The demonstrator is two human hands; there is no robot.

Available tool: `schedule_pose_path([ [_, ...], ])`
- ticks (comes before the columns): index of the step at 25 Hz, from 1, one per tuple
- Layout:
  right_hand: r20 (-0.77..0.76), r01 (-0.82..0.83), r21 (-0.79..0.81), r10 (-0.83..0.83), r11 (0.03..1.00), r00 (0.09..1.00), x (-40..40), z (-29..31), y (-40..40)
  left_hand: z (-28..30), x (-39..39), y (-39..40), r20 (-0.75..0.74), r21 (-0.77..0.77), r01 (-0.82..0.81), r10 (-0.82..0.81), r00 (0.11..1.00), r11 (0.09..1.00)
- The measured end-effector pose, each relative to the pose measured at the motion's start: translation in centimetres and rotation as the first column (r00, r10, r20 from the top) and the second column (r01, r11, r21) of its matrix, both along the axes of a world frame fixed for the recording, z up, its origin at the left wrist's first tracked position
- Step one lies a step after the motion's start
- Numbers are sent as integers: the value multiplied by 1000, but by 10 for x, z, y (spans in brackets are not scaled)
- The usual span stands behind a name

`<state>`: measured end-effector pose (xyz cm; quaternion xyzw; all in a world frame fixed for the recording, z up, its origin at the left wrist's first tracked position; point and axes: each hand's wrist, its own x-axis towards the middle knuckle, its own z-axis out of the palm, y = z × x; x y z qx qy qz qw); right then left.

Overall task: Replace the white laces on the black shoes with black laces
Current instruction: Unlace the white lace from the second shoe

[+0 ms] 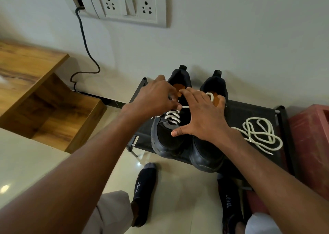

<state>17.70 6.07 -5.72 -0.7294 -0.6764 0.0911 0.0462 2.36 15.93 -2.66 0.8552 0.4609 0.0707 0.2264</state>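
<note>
I see two shoes side by side on a low rack (249,112) set against the wall, the left shoe (165,135) just beside the right shoe (206,153). A loose lace (260,132) lies on the rack to the right of the shoes. My left hand (156,98) is over the left shoe's laces (171,117); my right hand (201,114) spans both shoes.

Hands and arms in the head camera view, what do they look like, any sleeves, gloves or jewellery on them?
Both are bare. The left hand and right hand wear no gloves, and no rings, watch or bands show on either wrist. Both forearms are uncovered to the bottom edge of the picture, with no sleeve in view. Fingernails are short and plain.
</note>
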Motion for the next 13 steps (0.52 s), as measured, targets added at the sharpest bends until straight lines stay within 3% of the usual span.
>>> schedule_pose_path([
  [3, 12, 4, 6, -4, 1000, 1000, 0, 1, 0, -10, 3, 0, -78, 55, -21, 25, 997, 998],
  [5, 8, 6, 2, -6, 1000, 1000, -1, 1, 1, -10, 2, 3, 23, -1, -81, 81, 996, 997],
  [7, -9, 17, 6, -17, 1000, 1000, -1, 2, 2, -4, -1, 3, 228, -269, -192, 256, 939, 944],
  [8, -10, 21, 9, -21, 1000, 1000, -2, 3, 2, 1, -4, 2, 305, -451, -245, 406, 861, 858],
  [10, 6, 18, 12, -18, 1000, 1000, -2, 3, 1, 7, -8, 1, 325, -634, -281, 578, 749, 720],
  [11, 16, 14, 16, -15, 1000, 1000, -2, 3, 0, 6, -8, 1, 310, -592, -278, 533, 787, 756],
  [13, 30, 12, 19, -13, 1000, 999, -2, 3, -1, 3, -5, 2, 151, -317, -250, 309, 939, 915],
])
